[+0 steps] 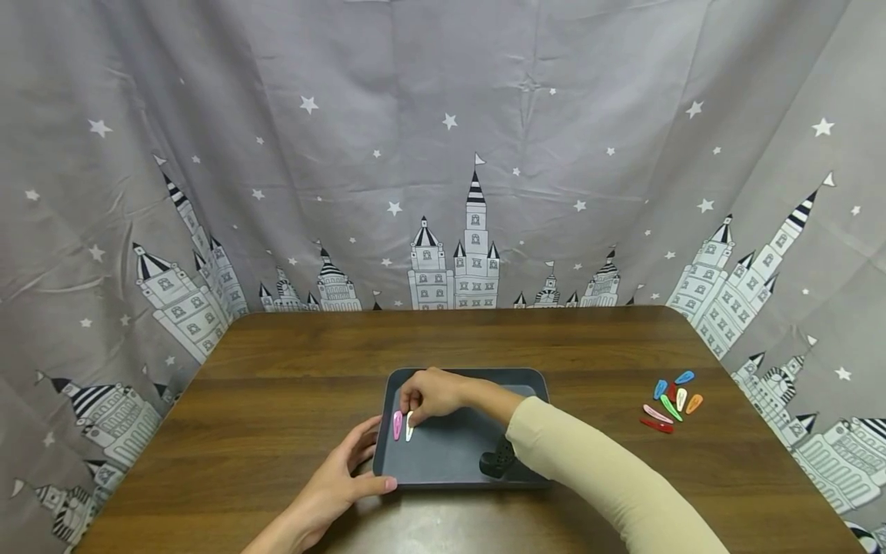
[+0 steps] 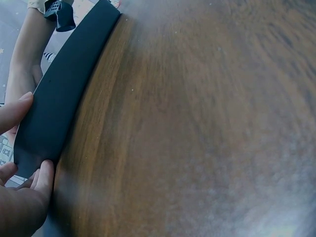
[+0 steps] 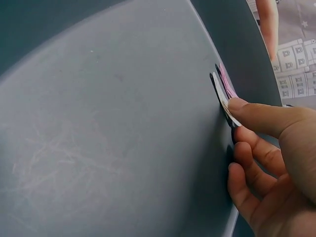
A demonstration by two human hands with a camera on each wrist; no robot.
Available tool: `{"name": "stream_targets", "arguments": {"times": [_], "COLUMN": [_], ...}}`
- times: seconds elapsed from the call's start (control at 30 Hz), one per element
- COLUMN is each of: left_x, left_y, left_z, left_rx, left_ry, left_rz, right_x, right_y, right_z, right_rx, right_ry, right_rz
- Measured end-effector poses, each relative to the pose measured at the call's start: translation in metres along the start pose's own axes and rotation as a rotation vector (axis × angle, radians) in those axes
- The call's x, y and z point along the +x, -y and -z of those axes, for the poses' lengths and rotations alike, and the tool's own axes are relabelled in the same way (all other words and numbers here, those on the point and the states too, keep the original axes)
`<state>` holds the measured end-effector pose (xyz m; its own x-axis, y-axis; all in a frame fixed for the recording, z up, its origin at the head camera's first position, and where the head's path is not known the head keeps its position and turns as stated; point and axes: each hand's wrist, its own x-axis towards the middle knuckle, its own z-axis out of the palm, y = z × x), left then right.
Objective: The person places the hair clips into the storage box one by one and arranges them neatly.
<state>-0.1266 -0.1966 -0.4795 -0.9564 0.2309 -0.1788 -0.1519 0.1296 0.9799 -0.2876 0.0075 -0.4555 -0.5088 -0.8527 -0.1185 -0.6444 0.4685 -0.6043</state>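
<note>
Inside a dark grey tray [image 1: 443, 465], my right hand [image 1: 434, 392] pinches a white snap hair clip [image 3: 221, 98] between thumb and fingers, close over the tray floor near its left wall. Beside it, nearer that wall, lies a pink hair clip [image 1: 398, 425], roughly parallel to the white one. My left hand [image 1: 339, 477] grips the tray at its front left corner, the thumb at the front rim and the fingers along the left side. In the left wrist view, fingertips [image 2: 45, 170] touch the tray's outer wall.
Several loose hair clips, among them a green clip [image 1: 671, 408], an orange clip [image 1: 694, 404] and a dark red clip [image 1: 656, 425], lie on the wooden table [image 1: 291, 385] right of the tray. A black wrist camera [image 1: 497, 462] hangs under my right forearm. A grey curtain [image 1: 443, 92] stands behind.
</note>
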Motion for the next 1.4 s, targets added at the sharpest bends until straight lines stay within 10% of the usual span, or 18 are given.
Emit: {"name": "stream_targets", "arguments": {"times": [1.4], "left_x": [0.000], "left_y": [-0.002], "left_z": [-0.002], "left_rx": [0.018], "left_ry": [-0.032], "left_rz": [0.024], "right_x": [-0.135], "right_y": [-0.045], "right_z": [0.078], "right_rx": [0.033], "right_ry": [-0.152], "right_rz": [-0.086]}}
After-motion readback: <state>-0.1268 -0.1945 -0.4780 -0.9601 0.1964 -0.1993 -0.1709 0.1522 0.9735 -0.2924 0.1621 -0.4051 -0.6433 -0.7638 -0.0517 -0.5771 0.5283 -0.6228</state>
